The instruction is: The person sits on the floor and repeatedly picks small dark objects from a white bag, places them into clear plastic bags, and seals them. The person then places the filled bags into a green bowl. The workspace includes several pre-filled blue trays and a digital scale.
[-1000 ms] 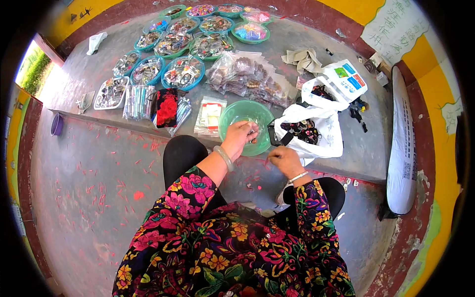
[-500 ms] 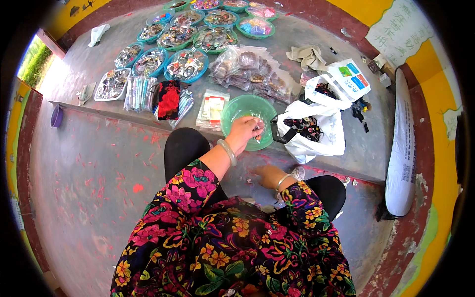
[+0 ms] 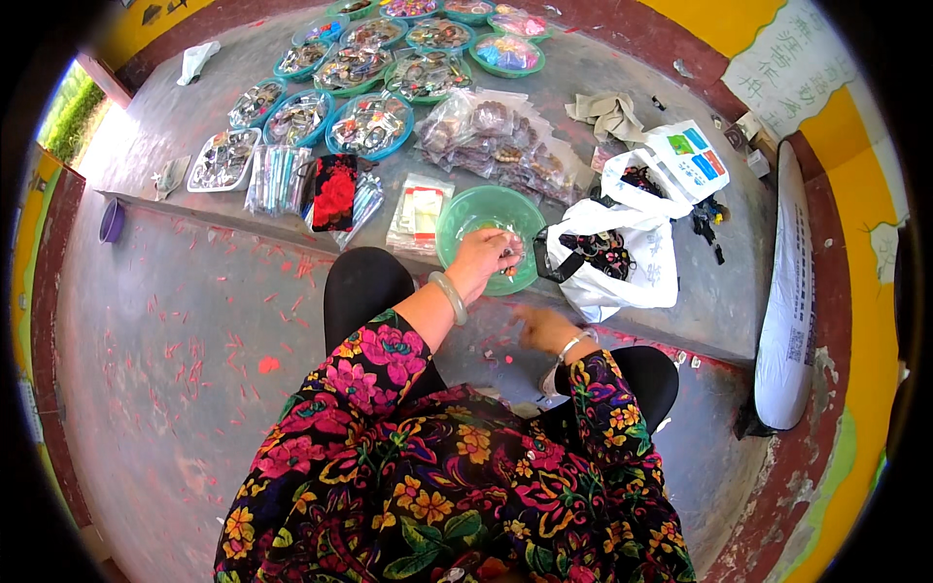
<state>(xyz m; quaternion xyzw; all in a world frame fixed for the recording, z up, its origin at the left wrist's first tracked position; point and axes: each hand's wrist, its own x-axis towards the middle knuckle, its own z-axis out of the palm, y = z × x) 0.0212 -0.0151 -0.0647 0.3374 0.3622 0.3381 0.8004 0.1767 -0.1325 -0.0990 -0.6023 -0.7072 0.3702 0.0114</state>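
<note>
My left hand [image 3: 484, 260], with a pale bangle on its wrist, is closed over the green plastic basin [image 3: 455, 216]. Small dark and orange bits, with something clear like plastic, show at its fingertips; their kind is too small to make out. Lower and to the right, my right hand [image 3: 549, 330] hangs in front of the ledge by my right knee, a silver bangle at its wrist. Its fingers point left and are smeared. Right of the basin stands a white plastic bag [image 3: 651, 277] full of small dark trinkets [image 3: 607, 255], its dark handle [image 3: 556, 262] beside the basin's rim.
Behind lie a heap of bagged bead bracelets [image 3: 505, 146] and several basins of packaged trinkets [image 3: 369, 126]. Left of the green basin are flat packets [image 3: 418, 214], a red-and-black floral pouch [image 3: 334, 194] and bundled pens [image 3: 279, 180]. Another white bag [image 3: 671, 160] stands farther right. The raised ledge's edge [image 3: 243, 233] runs before me.
My right hand has shifted slightly right and its fingers have drawn in a little. My left hand stays over the basin, almost unmoved. The view has tilted very slightly.
</note>
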